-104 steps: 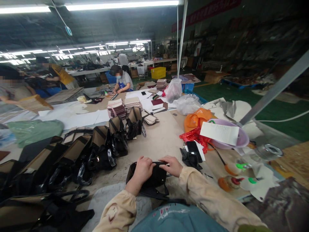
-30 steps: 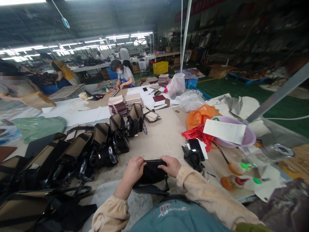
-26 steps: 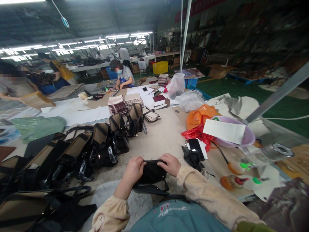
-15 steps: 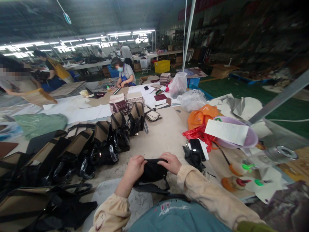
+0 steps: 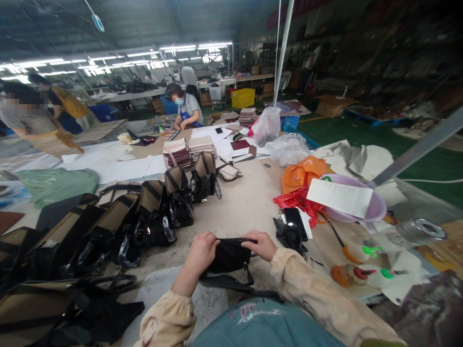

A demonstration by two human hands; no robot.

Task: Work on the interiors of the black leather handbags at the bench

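Observation:
A small black bag (image 5: 227, 258) is held up by its top edge between my hands, low over the table in front of my body. My left hand (image 5: 203, 253) pinches its top left corner. At the top right corner, the thumb and fingers of my right hand (image 5: 262, 245) close on the edge. Below the bag hangs a black strap (image 5: 226, 282), looping toward my lap. A row of black bags with tan inner panels (image 5: 150, 197) stands to my left, their handles wrapped in clear plastic.
To the right lie a black phone (image 5: 294, 222), a red plastic bag (image 5: 298, 200), a purple basin (image 5: 376, 207) with a paper on it, and glue bottles (image 5: 349, 275). Stacked panels (image 5: 177, 154) stand farther back. A slanted metal pole (image 5: 419, 144) rises at right. Co-workers (image 5: 188, 108) work beyond.
My right hand has slid slightly to the right along the bag's top edge. My left hand and the bag stay nearly in place. A co-worker at far left has shifted.

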